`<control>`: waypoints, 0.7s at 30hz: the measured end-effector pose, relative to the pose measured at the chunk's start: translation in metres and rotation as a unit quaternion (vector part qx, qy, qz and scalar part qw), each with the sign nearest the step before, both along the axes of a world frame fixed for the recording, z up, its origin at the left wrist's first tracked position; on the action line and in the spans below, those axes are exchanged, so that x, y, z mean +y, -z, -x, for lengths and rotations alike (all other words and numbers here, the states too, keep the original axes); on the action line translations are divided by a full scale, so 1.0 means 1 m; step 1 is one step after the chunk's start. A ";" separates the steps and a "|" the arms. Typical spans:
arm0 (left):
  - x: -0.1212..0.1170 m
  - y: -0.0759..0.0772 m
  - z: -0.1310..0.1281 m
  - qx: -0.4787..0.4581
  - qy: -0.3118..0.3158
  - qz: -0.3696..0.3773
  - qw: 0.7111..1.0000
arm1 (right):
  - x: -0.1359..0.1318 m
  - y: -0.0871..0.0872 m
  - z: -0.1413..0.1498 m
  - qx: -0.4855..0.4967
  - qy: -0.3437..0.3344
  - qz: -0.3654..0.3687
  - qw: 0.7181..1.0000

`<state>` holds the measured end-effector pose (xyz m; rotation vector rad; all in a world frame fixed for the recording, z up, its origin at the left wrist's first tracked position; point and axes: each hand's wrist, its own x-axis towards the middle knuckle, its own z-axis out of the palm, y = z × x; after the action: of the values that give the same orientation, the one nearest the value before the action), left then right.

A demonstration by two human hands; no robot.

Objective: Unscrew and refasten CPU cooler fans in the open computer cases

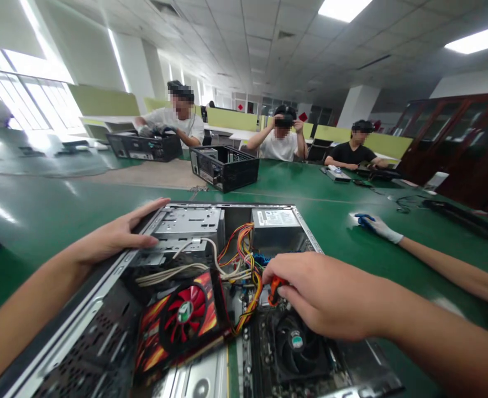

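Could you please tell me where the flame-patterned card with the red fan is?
In the head view, the card is inside the open metal computer case, to the left of the round black cooling fan.

Left of the open black computer case (241,172), we see a person in white (192,128) working at a second black case (169,149). Behind it and slightly right, another person (280,148) touches a head-worn device (284,119); farther right we have a person in black (345,155), then glass-fronted wooden cabinets (459,135).
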<state>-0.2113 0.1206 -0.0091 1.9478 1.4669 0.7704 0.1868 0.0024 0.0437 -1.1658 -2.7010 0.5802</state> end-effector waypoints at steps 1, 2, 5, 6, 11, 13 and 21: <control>0.000 0.000 -0.001 -0.005 0.003 -0.001 1.000 | 0.001 0.002 0.002 -0.001 -0.003 0.005 1.000; -0.001 0.000 -0.002 -0.013 0.003 -0.002 1.000 | 0.002 0.004 0.004 -0.003 -0.006 0.011 1.000; -0.003 0.003 -0.002 -0.042 -0.009 -0.001 0.999 | 0.004 0.008 0.008 -0.019 -0.013 0.024 0.999; -0.002 0.005 -0.001 -0.040 -0.010 -0.005 0.999 | 0.004 0.009 0.009 -0.027 -0.016 0.026 0.999; 0.003 0.008 0.006 0.050 0.014 -0.058 0.997 | 0.007 0.017 0.008 -0.031 -0.023 0.018 0.999; 0.003 0.009 0.007 0.056 0.015 -0.065 0.996 | 0.009 0.023 0.008 -0.034 -0.017 0.007 0.999; -0.001 -0.004 -0.007 0.071 -0.009 -0.100 0.992 | 0.006 0.037 0.004 0.029 -0.010 -0.015 0.999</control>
<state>-0.2042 0.1197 -0.0054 2.1808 1.5412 0.8288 0.1825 0.0085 0.0069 -1.0990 -2.6666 0.5655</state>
